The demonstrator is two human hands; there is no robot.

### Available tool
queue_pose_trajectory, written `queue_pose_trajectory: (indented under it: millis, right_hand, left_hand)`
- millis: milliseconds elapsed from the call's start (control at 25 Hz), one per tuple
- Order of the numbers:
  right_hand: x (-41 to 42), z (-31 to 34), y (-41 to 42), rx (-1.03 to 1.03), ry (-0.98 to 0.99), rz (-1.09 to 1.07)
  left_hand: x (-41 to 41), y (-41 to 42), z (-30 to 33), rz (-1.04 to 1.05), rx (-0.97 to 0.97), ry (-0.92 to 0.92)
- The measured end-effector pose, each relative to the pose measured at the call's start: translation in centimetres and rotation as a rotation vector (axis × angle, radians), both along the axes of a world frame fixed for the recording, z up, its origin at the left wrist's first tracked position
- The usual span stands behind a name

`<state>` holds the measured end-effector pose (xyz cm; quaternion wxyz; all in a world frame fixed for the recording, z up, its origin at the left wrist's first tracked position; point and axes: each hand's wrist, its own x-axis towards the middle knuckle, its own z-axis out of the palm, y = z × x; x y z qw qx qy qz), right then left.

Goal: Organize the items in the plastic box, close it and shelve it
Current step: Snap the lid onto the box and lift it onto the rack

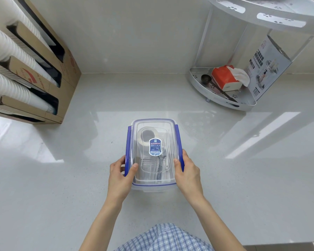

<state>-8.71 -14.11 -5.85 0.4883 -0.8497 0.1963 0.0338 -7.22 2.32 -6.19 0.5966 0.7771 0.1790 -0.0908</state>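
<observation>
A clear plastic box with a see-through lid and blue side clasps stands on the pale counter, in the middle of the head view. The lid is on and carries a blue label. Through it I see a roll of tape and some cutlery-like items, blurred. My left hand grips the box's left side over the blue clasp, thumb on the lid. My right hand grips the right side the same way. A two-tier white corner shelf stands at the back right.
The shelf's lower tier holds an orange tissue pack, a dark scoop and a printed carton. A cardboard dispenser with stacks of white paper cups stands at the back left against the wall.
</observation>
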Motion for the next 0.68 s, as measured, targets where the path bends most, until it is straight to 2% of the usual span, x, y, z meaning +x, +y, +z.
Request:
queue_pose_trajectory:
  millis: [360, 560, 680]
  right_hand:
    - [0.0, 0.3, -0.1, -0.013, 0.044, 0.022]
    - [-0.3, 0.7, -0.4, 0.04, 0.053, 0.01]
    - [-0.6, 1.4, -0.7, 0.133, 0.112, -0.015]
  left_hand:
    - [-0.6, -1.0, 0.2, 0.037, 0.152, -0.162]
    - [-0.4, -0.4, -0.3, -0.007, 0.114, -0.111]
    - [-0.6, -0.2, -0.1, -0.021, -0.02, -0.025]
